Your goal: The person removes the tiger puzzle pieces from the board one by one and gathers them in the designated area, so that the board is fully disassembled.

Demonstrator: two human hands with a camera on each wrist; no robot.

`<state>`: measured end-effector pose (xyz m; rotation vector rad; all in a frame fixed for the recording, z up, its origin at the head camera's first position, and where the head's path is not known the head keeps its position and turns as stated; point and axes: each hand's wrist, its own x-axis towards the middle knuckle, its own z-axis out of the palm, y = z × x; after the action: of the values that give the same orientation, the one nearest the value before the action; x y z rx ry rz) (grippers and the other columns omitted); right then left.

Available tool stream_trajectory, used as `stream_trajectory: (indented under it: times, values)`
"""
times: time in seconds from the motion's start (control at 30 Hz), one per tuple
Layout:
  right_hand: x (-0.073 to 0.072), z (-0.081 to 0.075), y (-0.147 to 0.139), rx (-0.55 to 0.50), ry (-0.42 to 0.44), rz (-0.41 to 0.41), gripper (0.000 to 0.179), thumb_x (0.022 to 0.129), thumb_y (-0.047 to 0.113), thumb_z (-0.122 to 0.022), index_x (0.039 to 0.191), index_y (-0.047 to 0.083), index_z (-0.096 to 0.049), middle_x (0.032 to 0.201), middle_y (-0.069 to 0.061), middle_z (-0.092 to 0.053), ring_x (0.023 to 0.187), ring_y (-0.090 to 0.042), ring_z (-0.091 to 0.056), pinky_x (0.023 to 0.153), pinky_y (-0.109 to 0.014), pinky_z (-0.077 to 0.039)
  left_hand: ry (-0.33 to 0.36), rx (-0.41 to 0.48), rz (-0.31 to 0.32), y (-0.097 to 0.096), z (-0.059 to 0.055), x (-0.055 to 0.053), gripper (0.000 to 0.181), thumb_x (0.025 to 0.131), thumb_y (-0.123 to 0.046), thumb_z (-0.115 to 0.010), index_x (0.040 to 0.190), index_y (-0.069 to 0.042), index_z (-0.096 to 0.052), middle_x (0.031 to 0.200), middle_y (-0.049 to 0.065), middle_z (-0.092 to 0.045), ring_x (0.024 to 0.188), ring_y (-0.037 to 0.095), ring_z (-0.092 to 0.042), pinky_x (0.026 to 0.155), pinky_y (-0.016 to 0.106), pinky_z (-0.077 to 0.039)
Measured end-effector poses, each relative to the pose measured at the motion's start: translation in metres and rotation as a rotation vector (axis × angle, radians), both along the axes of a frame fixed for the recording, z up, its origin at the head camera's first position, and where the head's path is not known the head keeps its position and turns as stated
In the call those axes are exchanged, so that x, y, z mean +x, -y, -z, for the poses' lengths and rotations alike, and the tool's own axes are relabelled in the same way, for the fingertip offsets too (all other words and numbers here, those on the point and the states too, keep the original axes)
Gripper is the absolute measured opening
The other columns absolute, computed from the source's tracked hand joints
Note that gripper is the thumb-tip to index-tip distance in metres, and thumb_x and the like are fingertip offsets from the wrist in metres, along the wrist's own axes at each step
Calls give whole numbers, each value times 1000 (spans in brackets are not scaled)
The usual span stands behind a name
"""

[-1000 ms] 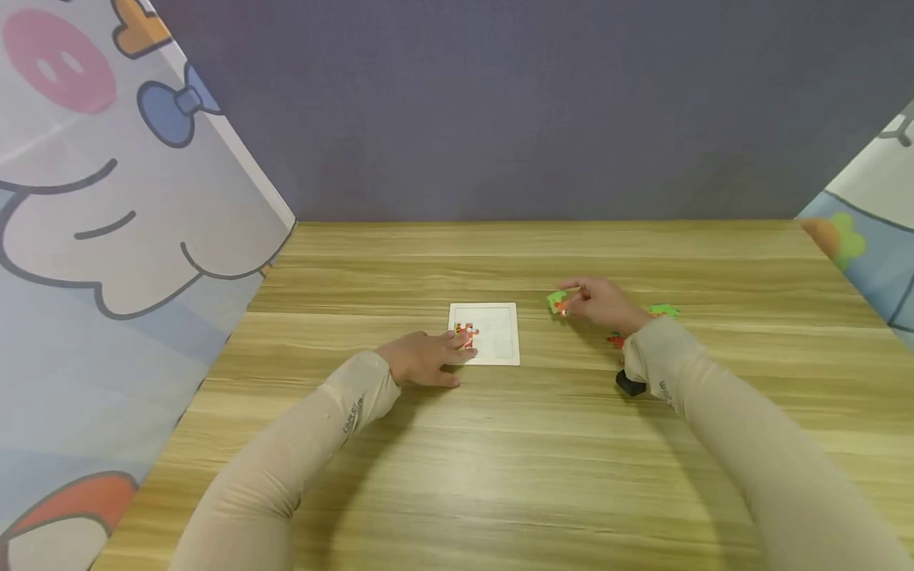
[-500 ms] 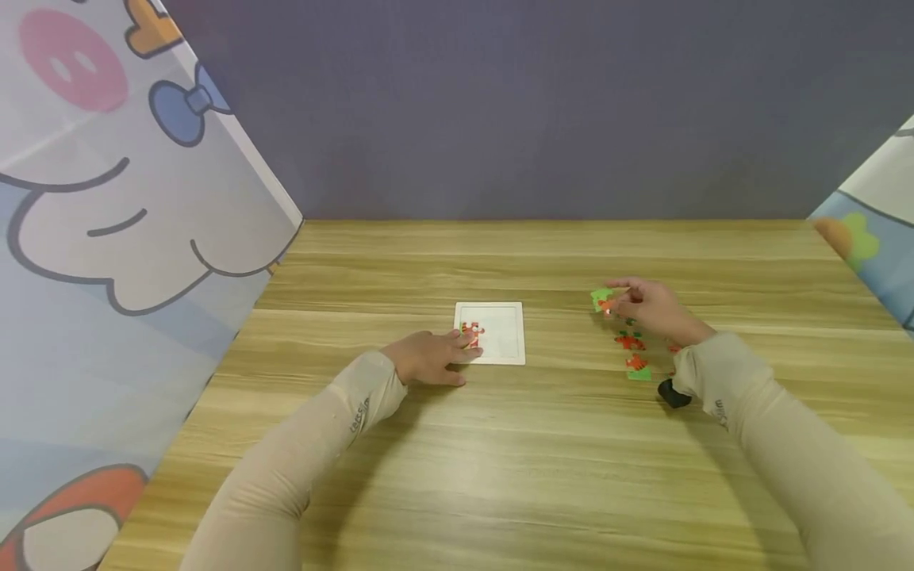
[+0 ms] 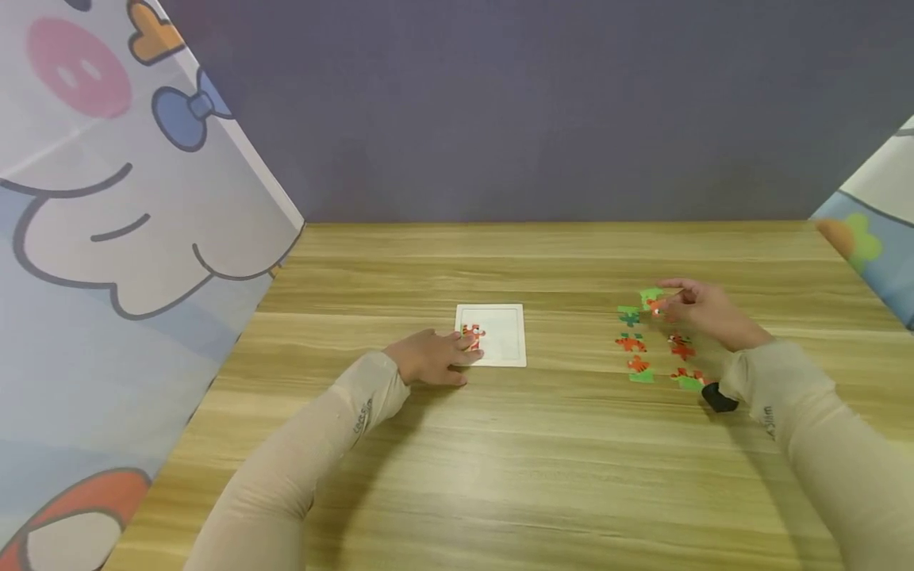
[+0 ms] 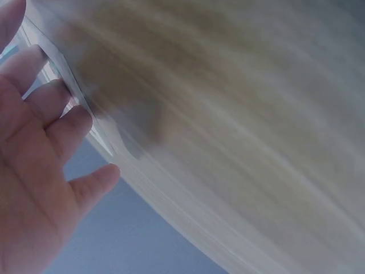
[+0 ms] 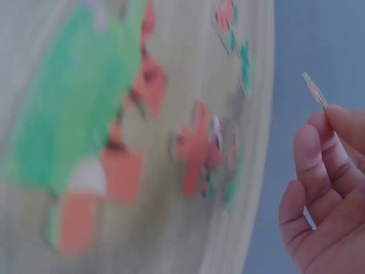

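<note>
My left hand lies with fingers spread over the left side of a white puzzle frame. Its fingertips touch orange puzzle pieces set at the frame's left edge and partly cover them. In the left wrist view, the left hand meets the frame's edge. On the right, my right hand pinches a green and orange puzzle piece between thumb and finger, above the table. That puzzle piece shows edge-on in the right wrist view, held apart from the tabletop.
Several loose puzzle pieces lie below and beside the right hand, among them a green-and-teal piece, an orange one and an orange-green one. The wooden table meets a grey panel behind.
My right hand has moved rightward with the pinched puzzle piece, from near the frame to above the loose pieces, which now show more fully. The left hand stays on the frame.
</note>
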<state>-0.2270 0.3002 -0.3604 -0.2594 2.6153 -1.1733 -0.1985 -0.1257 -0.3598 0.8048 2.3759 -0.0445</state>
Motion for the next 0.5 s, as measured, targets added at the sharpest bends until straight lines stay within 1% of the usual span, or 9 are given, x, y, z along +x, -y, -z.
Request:
stream_trajectory:
  times: [0.07, 0.13, 0.23, 0.27, 0.33, 0.37, 0.43, 0.47, 0.5]
  values:
    - [0, 0, -5, 4, -5, 12, 53, 105, 10, -50, 151, -11, -34, 90, 33, -61, 84, 16, -57, 75, -10, -48, 2, 5, -12, 2, 1, 1, 61, 106, -36, -55, 161, -24, -31, 171, 3, -17, 159, 28, -17, 127, 58, -17]
    - [0, 1, -9, -2, -18, 19, 53, 105, 10, -50, 151, -12, -34, 88, 36, -60, 85, 18, -56, 75, -8, -47, 5, 12, -21, 3, 2, 2, 62, 105, -36, -55, 160, -24, -31, 171, 2, -17, 159, 28, -17, 127, 58, -18]
    - [1, 5, -15, -18, -47, 12, 51, 105, 7, -52, 149, -14, -36, 88, 35, -60, 85, 18, -55, 74, -9, -49, 7, 24, -29, 4, 3, 4, 62, 105, -36, -56, 160, -24, -31, 171, 2, -17, 159, 28, -17, 127, 58, -19]
    - [1, 6, -18, -30, -54, 9, 47, 104, 6, -52, 147, -11, -41, 88, 34, -61, 86, 18, -56, 74, -10, -50, 7, 26, -30, 4, 3, 4, 62, 105, -36, -56, 160, -24, -31, 171, 2, -17, 159, 28, -18, 127, 58, -20]
    - [1, 8, -24, -50, -61, 0, 39, 104, 5, -54, 142, 5, -53, 88, 32, -62, 85, 17, -57, 73, -11, -52, 8, 24, -35, 4, 3, 5, 62, 105, -37, -56, 160, -25, -31, 171, 2, -18, 159, 28, -18, 127, 57, -21]
    - [1, 9, -27, -60, -57, -6, 37, 103, 5, -54, 138, 18, -57, 88, 33, -62, 85, 16, -58, 73, -11, -52, 7, 21, -38, 4, 3, 5, 62, 105, -37, -56, 160, -25, -32, 170, 2, -18, 159, 28, -18, 127, 56, -21]
    - [0, 9, -34, -85, -44, -3, 43, 104, 4, -54, 124, 42, -57, 87, 32, -63, 84, 15, -59, 72, -10, -51, 8, 17, -41, 3, 3, 5, 62, 105, -37, -56, 160, -25, -31, 171, 2, -18, 159, 28, -18, 127, 55, -22]
    - [0, 8, -38, -87, -40, 1, 49, 104, 4, -54, 116, 51, -52, 86, 32, -63, 83, 14, -59, 72, -9, -50, 8, 19, -43, 3, 3, 5, 62, 105, -37, -56, 160, -25, -32, 171, 2, -18, 159, 28, -18, 127, 55, -22]
    - [0, 8, -41, -85, -36, 1, 53, 104, 4, -54, 112, 56, -49, 86, 32, -63, 83, 15, -60, 72, -9, -49, 8, 18, -44, 3, 3, 5, 62, 105, -37, -56, 160, -25, -31, 171, 2, -17, 159, 27, -17, 127, 54, -22]
